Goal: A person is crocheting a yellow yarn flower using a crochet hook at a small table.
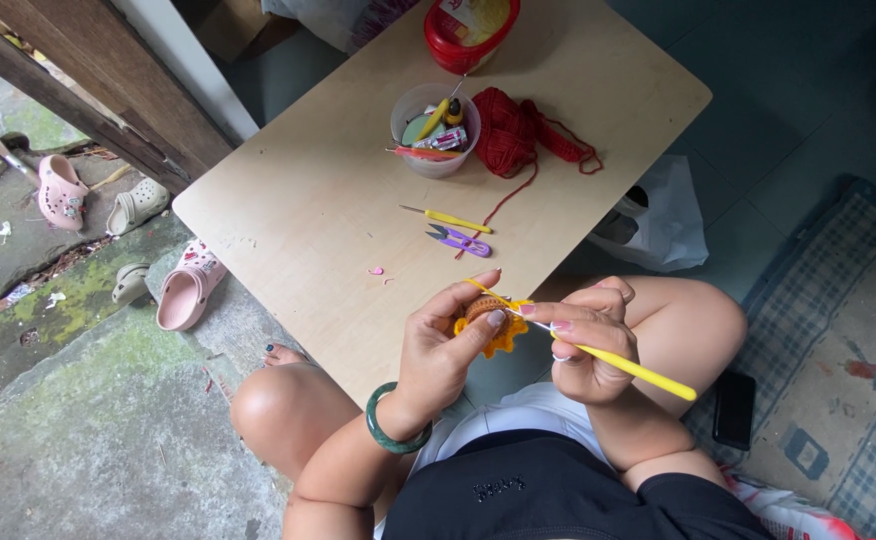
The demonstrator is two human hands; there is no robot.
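Note:
My left hand (443, 345) pinches a small round crochet piece (501, 335), orange-yellow with a brownish middle, held just over the near edge of a low wooden table (328, 200). A strand of yellow yarn (485, 291) runs over my left forefinger. My right hand (588, 340) grips a yellow-handled crochet hook (638, 370) whose metal tip is at the piece. A green bangle (390, 432) sits on my left wrist.
The table holds a second yellow crochet hook (450, 219), purple thread snips (461, 240), a ball of red yarn (506, 130), a clear cup of tools (436, 130) and a red tub (468, 32). A black phone (734, 408) lies on the rug at right. Sandals (184, 290) lie at left.

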